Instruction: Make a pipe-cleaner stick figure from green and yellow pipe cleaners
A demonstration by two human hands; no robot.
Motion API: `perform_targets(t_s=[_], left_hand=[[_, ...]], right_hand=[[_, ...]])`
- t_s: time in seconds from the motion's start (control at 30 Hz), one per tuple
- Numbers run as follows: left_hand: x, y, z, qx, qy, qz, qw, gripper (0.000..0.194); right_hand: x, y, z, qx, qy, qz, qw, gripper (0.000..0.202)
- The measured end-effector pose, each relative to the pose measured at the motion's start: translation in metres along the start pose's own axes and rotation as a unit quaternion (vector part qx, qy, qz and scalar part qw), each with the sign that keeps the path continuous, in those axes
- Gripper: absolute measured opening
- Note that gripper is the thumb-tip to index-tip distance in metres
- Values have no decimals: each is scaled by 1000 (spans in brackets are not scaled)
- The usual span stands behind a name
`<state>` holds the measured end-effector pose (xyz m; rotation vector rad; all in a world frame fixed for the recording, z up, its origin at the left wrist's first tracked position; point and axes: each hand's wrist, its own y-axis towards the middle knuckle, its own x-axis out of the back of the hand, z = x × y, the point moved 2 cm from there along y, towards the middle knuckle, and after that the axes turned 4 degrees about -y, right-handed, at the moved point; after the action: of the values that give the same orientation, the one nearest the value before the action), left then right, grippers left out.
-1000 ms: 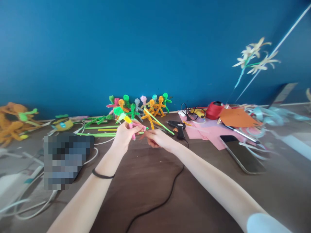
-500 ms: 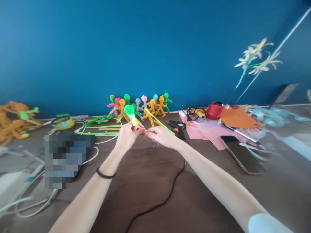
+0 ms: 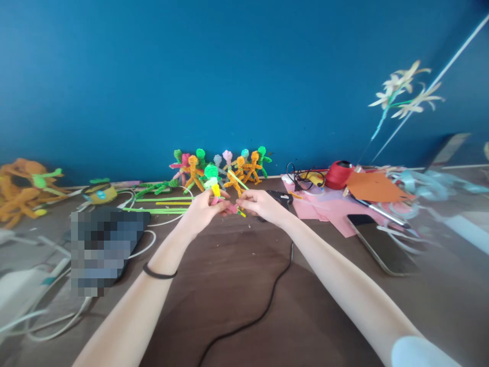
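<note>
In the middle of the table, my left hand is closed on a small pipe-cleaner figure with a green coiled head, a yellow neck and a pink part. The pink limb stretches right, close to my other fingertips. My right hand pinches beside it, and a short yellow-green pipe-cleaner end pokes out under its fingers. A light green pipe cleaner shows behind that hand, partly covered by it. Several finished pipe-cleaner figures in orange, green and pink stand against the wall behind.
Green and yellow pipe cleaners lie left of my hands, near a blurred dark device and white cables. At right are a black glue gun, pink paper, a red thread spool and a phone. A black cord crosses the front.
My hands have moved slightly apart and the green-headed figure has shifted a little right and turned more upright. A yellow-green end now shows under my right fingers; the glue gun is more covered.
</note>
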<state>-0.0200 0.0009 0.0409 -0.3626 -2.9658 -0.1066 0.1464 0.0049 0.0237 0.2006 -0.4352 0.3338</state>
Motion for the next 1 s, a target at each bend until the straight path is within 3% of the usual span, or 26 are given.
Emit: perform_targets(t_s=[0.27,0.4,0.57,0.77,1.0], left_hand=[[1,0,2,-5,22,42,999,22],[-1,1,2,1,-27,58,998,22],[-4,2,5,12,-153,32,988,26],[-1,4,7,10,-175,-10,984,24],[-4,0,2,29,-192,29,981,30]], right_hand=[[1,1,-1,11,26,-8,1000,27],[-1,3,-5,6,55,-10,998,29],[-7,3,-8,1,131,3,991,33],[-8,5,-16,11,181,-4,983,35],[-13,5,-17,21,178,6,984,37]])
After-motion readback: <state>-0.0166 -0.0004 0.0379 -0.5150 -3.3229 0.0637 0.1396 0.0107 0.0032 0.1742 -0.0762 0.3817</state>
